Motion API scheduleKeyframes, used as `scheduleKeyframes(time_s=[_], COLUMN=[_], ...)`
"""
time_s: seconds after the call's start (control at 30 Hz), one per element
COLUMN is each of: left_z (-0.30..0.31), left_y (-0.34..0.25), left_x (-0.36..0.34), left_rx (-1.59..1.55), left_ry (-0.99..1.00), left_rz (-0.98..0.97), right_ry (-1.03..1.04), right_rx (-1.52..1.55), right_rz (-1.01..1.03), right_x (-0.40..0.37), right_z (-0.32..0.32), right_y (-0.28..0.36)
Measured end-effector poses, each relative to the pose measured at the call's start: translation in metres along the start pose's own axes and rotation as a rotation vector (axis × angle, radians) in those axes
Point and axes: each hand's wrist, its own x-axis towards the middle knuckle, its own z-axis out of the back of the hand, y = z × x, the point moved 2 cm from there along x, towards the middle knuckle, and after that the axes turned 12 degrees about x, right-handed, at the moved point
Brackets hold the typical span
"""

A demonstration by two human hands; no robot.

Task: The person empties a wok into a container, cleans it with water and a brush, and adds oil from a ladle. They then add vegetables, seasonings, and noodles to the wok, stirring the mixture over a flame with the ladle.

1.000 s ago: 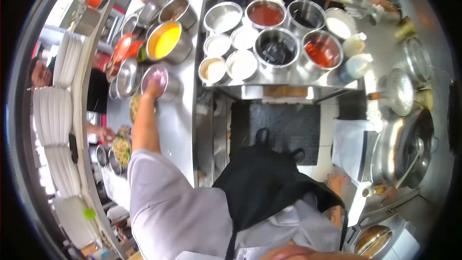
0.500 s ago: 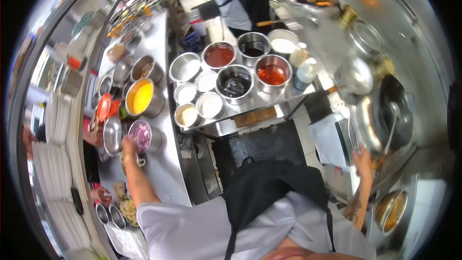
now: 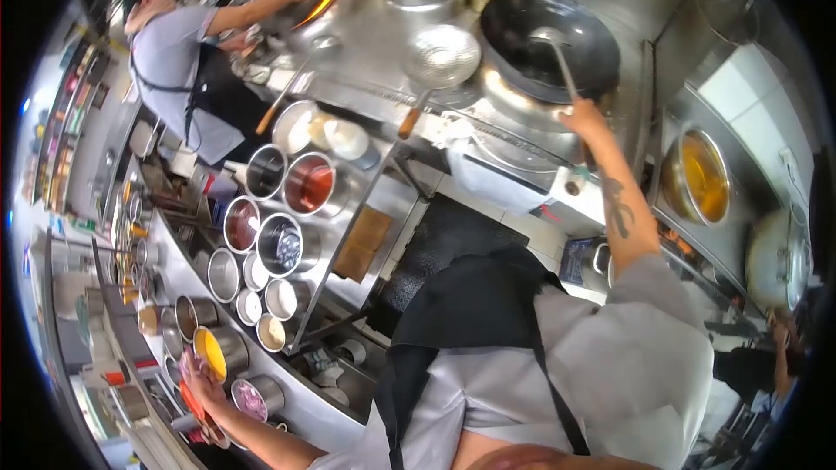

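Note:
My right hand is closed around the handle of a ladle, whose round head rests inside a large black wok on the stove. My left hand reaches to the far left, over the crowded counter. Its fingers are blurred, and I cannot tell whether they hold anything. Right by that hand are an orange-red container and a pot of yellow liquid. A steel pot of chopped purple onion stands just to the right of my left forearm.
Steel pots of sauces, one with red liquid, crowd a side table. A strainer with a wooden handle lies on the stove. Another person works at a flaming pan. A bowl of orange-yellow liquid sits at right.
The view has swung right toward the stove. My right hand has come up to the ladle in the wok. My left hand has left the onion pot and is beside the orange-red container.

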Motion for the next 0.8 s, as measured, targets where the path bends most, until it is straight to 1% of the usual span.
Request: scheduleKeyframes(time_s=[0.03, 0.07, 0.13, 0.17, 0.2, 0.23, 0.27, 0.3, 0.33, 0.37, 0.4, 0.43, 0.47, 0.5, 0.53, 0.57, 0.63, 0.73, 0.8], left_z=[-0.037, -0.080, -0.169, -0.225, -0.279, -0.322, -0.370, -0.413, -0.461, -0.500, -0.537, -0.573, -0.604, -0.639, -0.684, -0.723, -0.751, -0.789, -0.810], left_y=[-0.011, -0.023, -0.048, -0.079, -0.083, -0.110, -0.122, -0.139, -0.146, -0.166, -0.181, -0.192, -0.208, -0.216, -0.214, -0.213, -0.235, -0.250, -0.268], left_x=[0.002, -0.001, -0.010, -0.045, -0.055, -0.087, -0.101, -0.128, -0.142, -0.173, -0.199, -0.217, -0.248, -0.267, -0.279, -0.291, -0.325, -0.353, -0.360], left_rx=[0.027, 0.027, 0.090, 0.134, 0.081, 0.098, 0.125, 0.127, 0.084, 0.180, 0.183, 0.182, 0.232, 0.252, 0.224, 0.193, 0.336, 0.408, 0.521], left_ry=[0.081, 0.176, 0.349, 0.436, 0.415, 0.601, 0.726, 0.783, 0.924, 0.978, 1.057, 1.218, 1.201, 1.258, 1.304, 1.349, 1.469, 1.464, 1.355], left_rz=[-0.049, -0.064, -0.066, -0.092, -0.187, -0.170, -0.244, -0.293, -0.347, -0.396, -0.460, -0.496, -0.566, -0.585, -0.703, -0.823, -0.824, -0.874, -1.129], right_ry=[0.035, -0.059, 0.010, 0.039, -0.026, -0.022, -0.016, -0.008, -0.029, -0.051, -0.072, -0.074, -0.073, -0.074, -0.033, -0.052, -0.093, -0.137, -0.122], right_rx=[0.005, 0.041, 0.404, 0.590, 0.637, 0.666, 0.693, 0.721, 0.791, 0.860, 0.926, 1.057, 1.188, 1.321, 1.345, 1.308, 1.231, 1.186, 1.153], right_rz=[0.034, 0.028, -0.152, -0.241, -0.178, -0.205, -0.234, -0.263, -0.209, -0.154, -0.095, -0.096, -0.097, -0.098, -0.126, -0.143, -0.180, -0.180, -0.189], right_x=[0.020, 0.036, 0.033, 0.029, 0.029, 0.028, 0.024, 0.020, 0.016, 0.013, 0.008, -0.003, -0.022, -0.038, -0.048, -0.057, -0.075, -0.097, -0.109], right_z=[-0.019, -0.041, -0.029, -0.024, -0.015, -0.001, 0.015, 0.027, 0.034, 0.040, 0.047, 0.058, 0.072, 0.085, 0.093, 0.101, 0.111, 0.103, 0.104], right_y=[-0.018, -0.036, -0.048, -0.052, -0.060, -0.063, -0.063, -0.067, -0.075, -0.083, -0.089, -0.087, -0.077, -0.071, -0.072, -0.071, -0.070, -0.070, -0.066])
